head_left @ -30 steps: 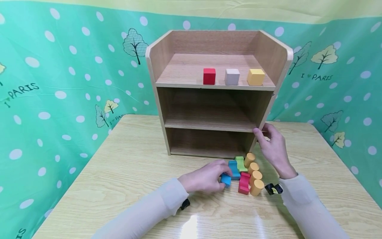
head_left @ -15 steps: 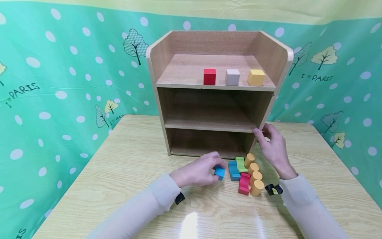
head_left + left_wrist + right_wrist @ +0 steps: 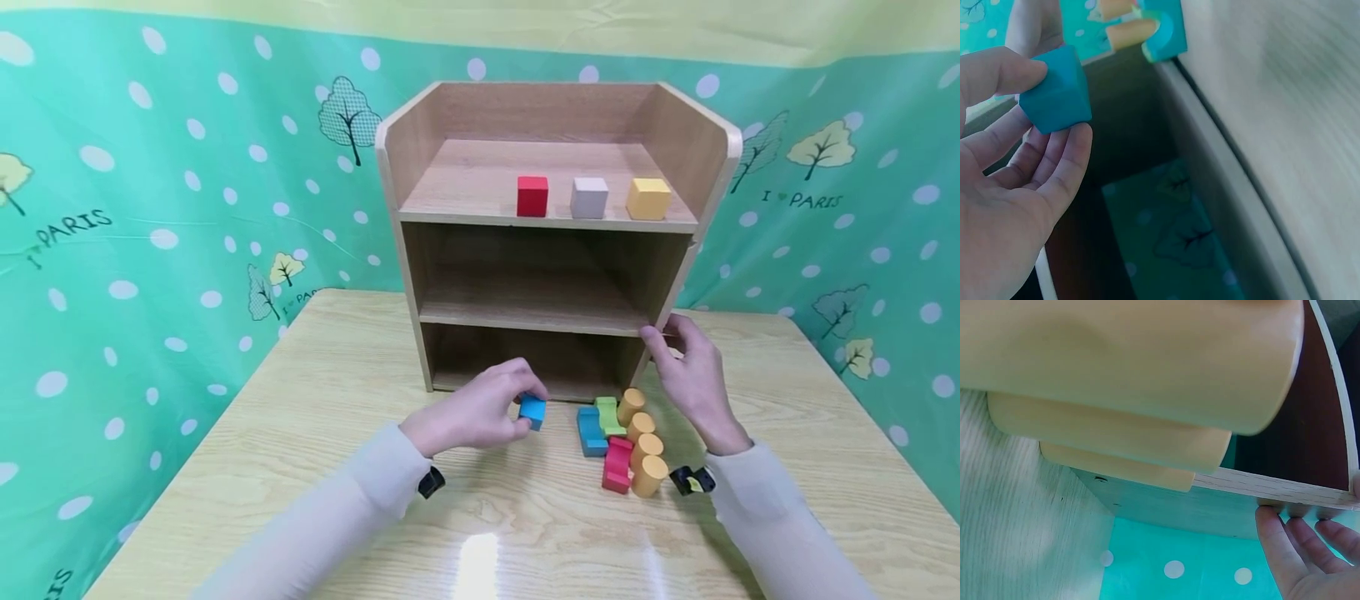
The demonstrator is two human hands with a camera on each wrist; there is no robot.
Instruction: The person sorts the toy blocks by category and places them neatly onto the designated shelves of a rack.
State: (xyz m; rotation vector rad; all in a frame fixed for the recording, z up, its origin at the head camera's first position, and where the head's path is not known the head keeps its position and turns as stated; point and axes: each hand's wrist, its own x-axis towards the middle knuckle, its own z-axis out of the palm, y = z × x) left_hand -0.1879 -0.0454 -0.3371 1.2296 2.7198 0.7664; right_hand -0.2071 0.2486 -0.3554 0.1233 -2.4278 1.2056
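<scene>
A blue cube (image 3: 532, 412) is pinched between the thumb and fingers of my left hand (image 3: 480, 410), above the table before the shelf's bottom compartment. The left wrist view shows the same blue cube (image 3: 1057, 90) held at the fingertips. My right hand (image 3: 692, 375) holds the right side panel of the wooden shelf (image 3: 547, 321) near the middle board. In the right wrist view, the fingers (image 3: 1269, 528) touch the panel's outer face. Red (image 3: 532, 197), white (image 3: 588, 198) and yellow (image 3: 648, 199) cubes stand in a row on the top board.
Before the shelf's right front corner stand several tan cylinders (image 3: 647, 450). Beside them lie a blue notched block (image 3: 591, 432), a green notched block (image 3: 609, 417) and a red notched block (image 3: 617, 465). A polka-dot curtain (image 3: 187, 208) surrounds the wooden table (image 3: 345, 358).
My left hand has moved left and toward the shelf with the blue cube, away from the notched blocks. The right hand keeps its place on the side panel.
</scene>
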